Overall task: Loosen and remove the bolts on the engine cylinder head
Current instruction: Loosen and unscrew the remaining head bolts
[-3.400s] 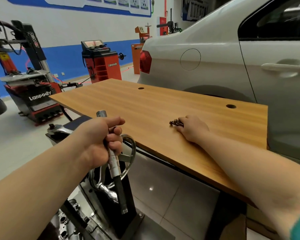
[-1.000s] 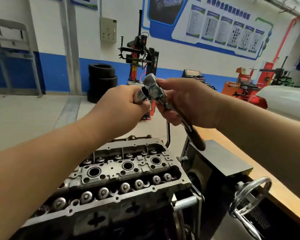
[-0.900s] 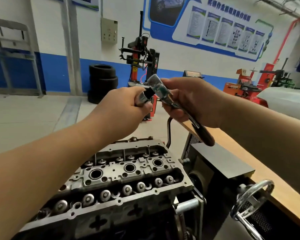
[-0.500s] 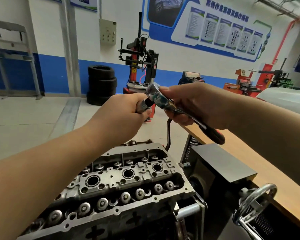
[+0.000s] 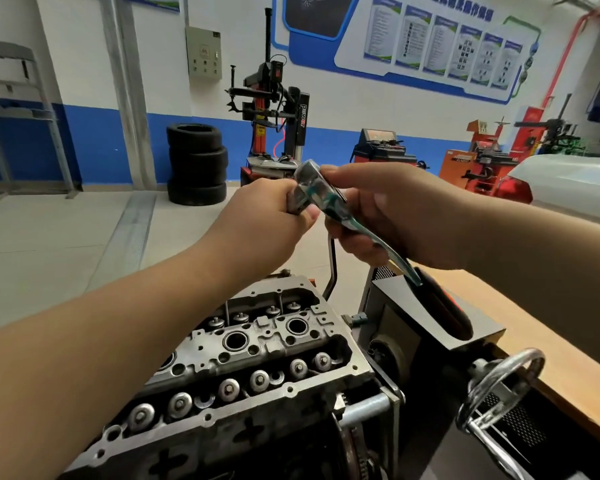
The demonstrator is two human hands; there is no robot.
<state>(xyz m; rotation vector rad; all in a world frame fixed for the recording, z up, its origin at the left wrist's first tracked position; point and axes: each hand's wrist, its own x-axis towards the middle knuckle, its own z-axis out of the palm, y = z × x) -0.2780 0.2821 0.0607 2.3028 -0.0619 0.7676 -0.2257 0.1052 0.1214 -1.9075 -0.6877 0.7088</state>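
Note:
I hold a chrome ratchet wrench [image 5: 321,197] in the air above the engine. My right hand [image 5: 392,216] grips its shaft just behind the head, and its black and red handle [image 5: 440,311] slants down to the right. My left hand [image 5: 267,216] is curled round the socket or extension fitted at the ratchet head, mostly hidden in the fist. Below lies the grey cylinder head [image 5: 257,351] on its stand, with round spark plug wells and a row of valve caps. My left forearm covers its left part.
A black stand housing [image 5: 426,320] with a chrome handwheel [image 5: 499,386] sits right of the engine. A wooden table [image 5: 534,341] runs along the right, a white car [image 5: 575,185] behind it. Stacked tyres [image 5: 197,164] and tyre machines [image 5: 274,112] stand far back.
Since 3.4 s ago my view swung from the table to the engine and my right hand joined the ratchet. Over the last second the handle dropped lower and my hands drew closer together.

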